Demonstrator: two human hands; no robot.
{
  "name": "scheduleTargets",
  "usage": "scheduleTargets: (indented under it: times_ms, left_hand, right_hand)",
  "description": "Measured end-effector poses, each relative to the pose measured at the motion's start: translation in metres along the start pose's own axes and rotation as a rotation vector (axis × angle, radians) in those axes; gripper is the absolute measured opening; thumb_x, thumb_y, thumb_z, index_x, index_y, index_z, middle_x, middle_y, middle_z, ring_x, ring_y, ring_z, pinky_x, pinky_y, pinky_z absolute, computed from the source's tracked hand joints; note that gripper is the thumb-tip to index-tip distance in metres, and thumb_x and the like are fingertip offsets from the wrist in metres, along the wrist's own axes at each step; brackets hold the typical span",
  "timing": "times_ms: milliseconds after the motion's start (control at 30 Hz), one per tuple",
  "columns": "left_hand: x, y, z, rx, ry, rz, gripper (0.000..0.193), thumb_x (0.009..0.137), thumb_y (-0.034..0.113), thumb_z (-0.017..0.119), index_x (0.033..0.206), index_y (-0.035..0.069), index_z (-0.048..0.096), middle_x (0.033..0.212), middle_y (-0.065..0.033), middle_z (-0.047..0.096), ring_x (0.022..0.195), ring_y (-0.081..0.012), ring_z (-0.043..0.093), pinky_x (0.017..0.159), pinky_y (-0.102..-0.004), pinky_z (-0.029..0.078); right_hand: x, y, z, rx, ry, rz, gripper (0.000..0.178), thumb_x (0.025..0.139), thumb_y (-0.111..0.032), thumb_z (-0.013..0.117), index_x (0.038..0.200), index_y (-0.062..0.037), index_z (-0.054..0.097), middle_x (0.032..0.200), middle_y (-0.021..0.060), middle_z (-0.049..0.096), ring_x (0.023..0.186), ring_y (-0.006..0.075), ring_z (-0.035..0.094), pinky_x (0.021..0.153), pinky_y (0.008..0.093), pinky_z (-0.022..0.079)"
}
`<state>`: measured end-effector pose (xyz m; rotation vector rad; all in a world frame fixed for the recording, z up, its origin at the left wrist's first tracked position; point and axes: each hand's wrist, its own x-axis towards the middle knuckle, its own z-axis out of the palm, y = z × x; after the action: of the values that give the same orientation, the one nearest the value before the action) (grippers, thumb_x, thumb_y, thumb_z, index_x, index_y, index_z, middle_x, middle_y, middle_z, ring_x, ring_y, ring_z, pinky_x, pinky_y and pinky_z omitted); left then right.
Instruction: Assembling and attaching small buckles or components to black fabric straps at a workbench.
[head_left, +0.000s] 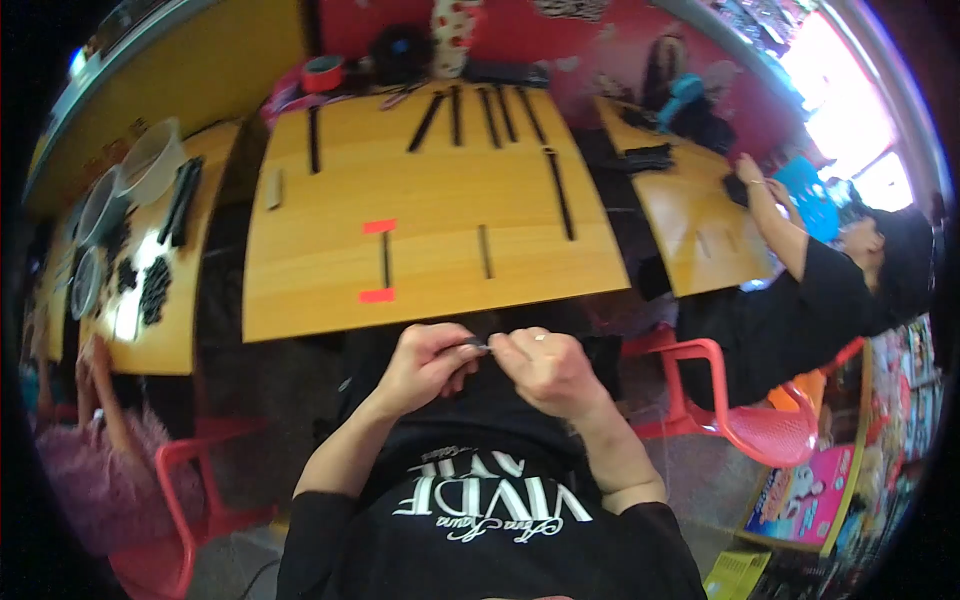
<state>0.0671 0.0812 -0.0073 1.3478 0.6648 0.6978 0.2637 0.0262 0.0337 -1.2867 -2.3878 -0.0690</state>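
Note:
Just off the near edge of the table, my left hand [428, 368] and my right hand [548, 372] meet in front of my body. Both are closed, pinching fingertip to fingertip at a small dark piece [478, 343] with a lighter end. Its kind is too small and covered to tell. On the wooden table [330, 230] beyond, a thin black strip [386, 260] runs between an upper red tape piece [380, 226] and a lower red tape piece [377, 296]. Another thin dark strip [486, 252] lies to its right.
Several black straps [457, 115] lie along the table's far side, one longer strap [560, 195] at the right. A red tape roll [322, 74] stands at the back. A left table [170, 340] bears clear tubs [152, 160]; a co-worker [790, 300] sits right on a red chair [765, 425].

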Motion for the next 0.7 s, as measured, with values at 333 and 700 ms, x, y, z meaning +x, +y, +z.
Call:
scheduleTargets:
  times_ms: [333,700]
  left_hand:
    - [-0.004,0.003,0.004,0.232,0.063,0.217,0.011,0.083,-0.008,0.056,0.075,-0.003,0.061,0.063,-0.0049,0.058,0.048,-0.0097,0.054,0.044,-0.0231,0.042]
    - [-0.009,-0.006,0.010,0.208,0.062,0.147,0.013,0.084,-0.006,0.056,0.074,-0.002,0.063,0.060,-0.0030,0.060,0.045,-0.0064,0.053,0.038,-0.0219,0.041]
  right_hand:
    - [-0.006,-0.005,0.020,0.098,0.219,-0.033,0.046,0.080,-0.003,0.061,0.125,0.0000,0.054,0.071,0.0078,0.055,0.058,0.0196,0.058,0.050,0.0282,0.047]
    - [-0.015,-0.001,0.042,0.625,0.070,0.167,0.068,0.072,0.004,0.063,0.137,-0.0031,0.043,0.087,0.0168,0.064,0.069,0.0270,0.067,0.056,0.0351,0.053]
